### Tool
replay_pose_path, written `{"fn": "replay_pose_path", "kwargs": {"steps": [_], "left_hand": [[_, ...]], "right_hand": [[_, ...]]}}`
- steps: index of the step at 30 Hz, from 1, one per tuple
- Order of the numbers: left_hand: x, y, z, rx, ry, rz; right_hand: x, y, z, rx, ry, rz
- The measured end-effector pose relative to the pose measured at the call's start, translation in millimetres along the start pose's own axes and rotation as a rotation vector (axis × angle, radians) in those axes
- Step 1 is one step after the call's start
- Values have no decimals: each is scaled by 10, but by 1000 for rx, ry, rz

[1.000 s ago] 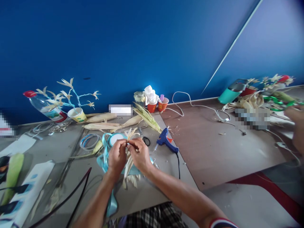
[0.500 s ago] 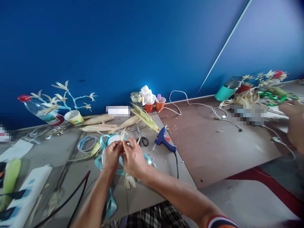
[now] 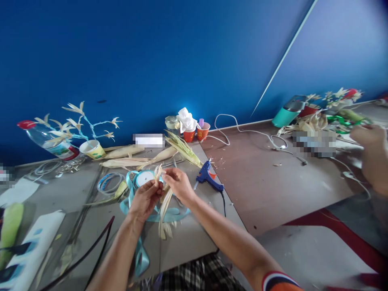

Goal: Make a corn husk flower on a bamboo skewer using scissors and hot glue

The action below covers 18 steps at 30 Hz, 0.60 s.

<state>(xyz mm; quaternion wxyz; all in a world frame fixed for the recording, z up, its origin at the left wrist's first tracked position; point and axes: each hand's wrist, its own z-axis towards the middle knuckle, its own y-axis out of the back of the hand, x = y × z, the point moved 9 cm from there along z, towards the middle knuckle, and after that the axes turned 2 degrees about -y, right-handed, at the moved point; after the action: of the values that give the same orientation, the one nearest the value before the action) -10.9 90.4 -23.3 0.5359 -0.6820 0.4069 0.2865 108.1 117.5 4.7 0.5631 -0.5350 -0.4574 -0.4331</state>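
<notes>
My left hand point(image 3: 148, 197) pinches a small folded piece of corn husk point(image 3: 158, 173) that stands up from its fingertips. Close beside it, my right hand point(image 3: 181, 186) has its thumb and fingers closed at the husk's right side. Below the hands a long pale husk strip point(image 3: 164, 210) hangs down; its upper end is hidden. Under and behind my hands lie a white ribbon spool point(image 3: 144, 178) and loops of light blue ribbon point(image 3: 174, 215). To the right of my right hand rests a blue glue gun point(image 3: 209, 176).
Corn husks point(image 3: 183, 148) lie along the back, near red paper cups point(image 3: 203, 131). At left are a yellow cup point(image 3: 92, 150) with blue-stemmed husk flowers, a bottle point(image 3: 50, 142) and a white power strip point(image 3: 39, 246). Another person's hand point(image 3: 368, 139) shows at the far right.
My hands have parted slightly, the right one moving to the right. More of the husk piece, the spool and the hanging strip now shows. The view has shifted slightly.
</notes>
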Motion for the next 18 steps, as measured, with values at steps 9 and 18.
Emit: {"fn": "replay_pose_path", "kwargs": {"steps": [9, 18], "left_hand": [[17, -49, -28, 25, 8, -47], [-47, -96, -59, 41, -59, 6]], "right_hand": [[-83, -15, 17, -65, -179, 257], [-283, -76, -17, 5, -403, 512]]}}
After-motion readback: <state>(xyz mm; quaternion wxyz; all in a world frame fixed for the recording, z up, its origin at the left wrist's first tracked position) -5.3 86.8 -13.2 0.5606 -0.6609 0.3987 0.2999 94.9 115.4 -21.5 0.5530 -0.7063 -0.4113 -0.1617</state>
